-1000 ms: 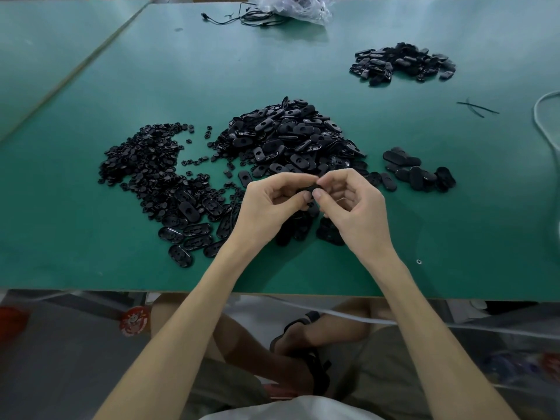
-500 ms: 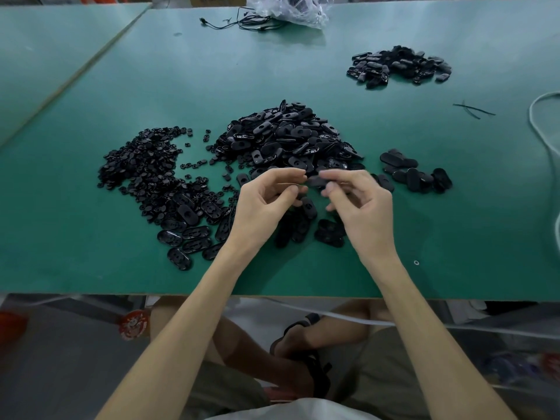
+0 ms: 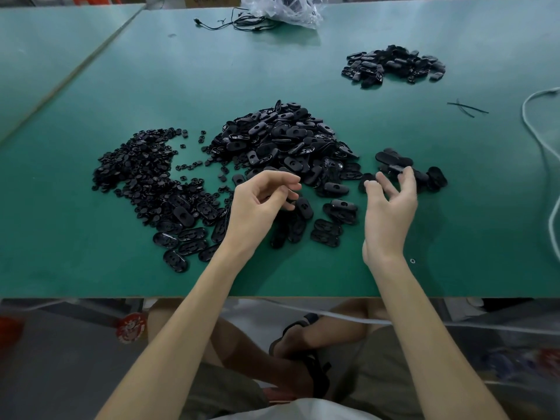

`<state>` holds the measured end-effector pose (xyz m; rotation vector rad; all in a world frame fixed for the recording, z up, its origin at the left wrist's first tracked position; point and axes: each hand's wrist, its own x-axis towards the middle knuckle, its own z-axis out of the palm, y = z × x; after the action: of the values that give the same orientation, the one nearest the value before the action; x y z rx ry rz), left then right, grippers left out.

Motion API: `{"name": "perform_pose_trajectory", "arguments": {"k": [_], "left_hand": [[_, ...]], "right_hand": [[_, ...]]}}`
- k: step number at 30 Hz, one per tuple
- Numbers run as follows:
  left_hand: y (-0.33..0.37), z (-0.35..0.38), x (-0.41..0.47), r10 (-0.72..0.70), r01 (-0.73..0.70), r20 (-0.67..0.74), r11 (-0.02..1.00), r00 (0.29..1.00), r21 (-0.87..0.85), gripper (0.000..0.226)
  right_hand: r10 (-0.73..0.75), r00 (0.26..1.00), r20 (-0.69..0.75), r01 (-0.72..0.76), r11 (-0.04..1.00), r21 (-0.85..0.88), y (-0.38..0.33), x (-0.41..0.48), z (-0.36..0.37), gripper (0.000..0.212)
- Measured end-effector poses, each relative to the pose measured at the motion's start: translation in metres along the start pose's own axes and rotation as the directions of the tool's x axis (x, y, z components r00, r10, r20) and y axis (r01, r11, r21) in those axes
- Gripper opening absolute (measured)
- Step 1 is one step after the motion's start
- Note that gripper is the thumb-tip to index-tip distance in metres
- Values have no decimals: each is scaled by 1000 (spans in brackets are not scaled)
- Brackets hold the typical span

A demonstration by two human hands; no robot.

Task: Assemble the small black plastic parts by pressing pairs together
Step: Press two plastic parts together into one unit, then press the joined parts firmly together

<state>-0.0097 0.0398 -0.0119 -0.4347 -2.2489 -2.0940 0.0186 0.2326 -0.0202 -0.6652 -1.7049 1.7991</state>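
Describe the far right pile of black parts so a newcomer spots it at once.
On the green table, look beyond the big central heap toward the far right. A small separate pile of black parts lies there, the one closest to the clear plastic bag and touching no other pile.

we see soft, even overhead light laying a pale sheen on the far table (image 3: 212,71), faint shadows under the left hand (image 3: 257,207) and right hand (image 3: 391,213), wide-angle bowing at the edges, and a dim, smeared floor (image 3: 60,374) below.
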Motion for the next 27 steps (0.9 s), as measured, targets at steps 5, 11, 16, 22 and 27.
{"name": "perform_pose_trajectory", "arguments": {"k": [5, 11, 16, 22, 27], "left_hand": [[1, 0, 0, -7, 7, -13, 1000, 1000, -11, 23], [2, 1, 0, -12, 11, -9, 1000, 1000, -12, 22], [2, 0, -1, -5, 4, -39, 1000, 999, -12, 22], [3, -2, -1, 8, -8, -74, 1000, 997, -1, 23], [4, -1, -2, -4, 6, -68, 1000, 998, 28, 23]], "right_hand": [[-14, 1000, -23, 14, 1000, 23, -1, -2, -1, 65], [-71, 996, -62, 69, 997, -26, -6, -3, -2, 57], [-202, 979, 30, 205, 966, -156, -10, -8, -1, 47], [-199, 932, 302, 339, 770, -540, -9, -12, 7, 32], [-201, 931, 305, 351, 727, -590, -8, -13, 9, 27]]}}
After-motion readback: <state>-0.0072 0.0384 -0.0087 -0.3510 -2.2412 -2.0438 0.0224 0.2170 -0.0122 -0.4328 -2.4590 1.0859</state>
